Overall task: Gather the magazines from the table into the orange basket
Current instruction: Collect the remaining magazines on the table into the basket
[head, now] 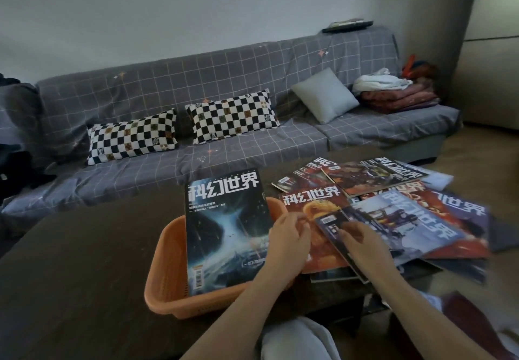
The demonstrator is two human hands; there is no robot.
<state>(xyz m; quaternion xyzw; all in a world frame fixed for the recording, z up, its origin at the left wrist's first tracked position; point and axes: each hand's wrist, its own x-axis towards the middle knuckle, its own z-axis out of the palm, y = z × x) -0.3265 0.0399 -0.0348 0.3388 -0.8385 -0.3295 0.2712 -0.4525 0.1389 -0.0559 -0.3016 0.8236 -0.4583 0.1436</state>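
Blue magazine (224, 227) propped in the orange basket (165, 275). Just right of the basket, left hand (286, 243) pinching the red magazine (311, 205), right hand (365, 243) gripping the pale one (393, 219) atop the pile.

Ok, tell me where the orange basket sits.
In the head view, the orange basket sits on the dark table, left of the spread magazines, with a blue-cover magazine lying across it.
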